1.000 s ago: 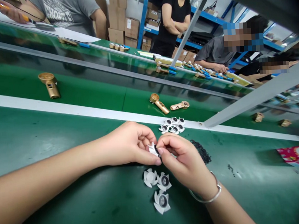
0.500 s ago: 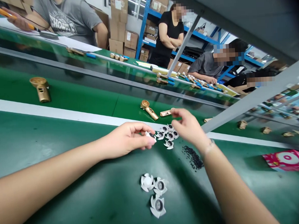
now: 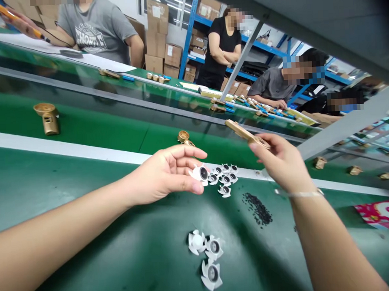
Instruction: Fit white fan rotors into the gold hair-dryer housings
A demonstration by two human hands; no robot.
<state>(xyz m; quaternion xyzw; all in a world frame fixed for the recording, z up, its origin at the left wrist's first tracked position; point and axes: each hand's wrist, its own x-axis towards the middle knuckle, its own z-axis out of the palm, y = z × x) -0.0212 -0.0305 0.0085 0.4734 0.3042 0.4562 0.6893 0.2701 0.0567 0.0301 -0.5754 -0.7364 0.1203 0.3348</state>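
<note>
White plastic fan wheel (image 3: 200,173) is being pinched in the left hand (image 3: 165,175) above the bench; the right hand (image 3: 281,158) is gripping a gold housing (image 3: 246,134), seemingly needing alignment with the wheel.

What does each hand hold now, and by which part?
The left hand pinches a white plastic fan wheel at its rim. The right hand grips a gold plastic handle-shaped housing by one end.
</note>
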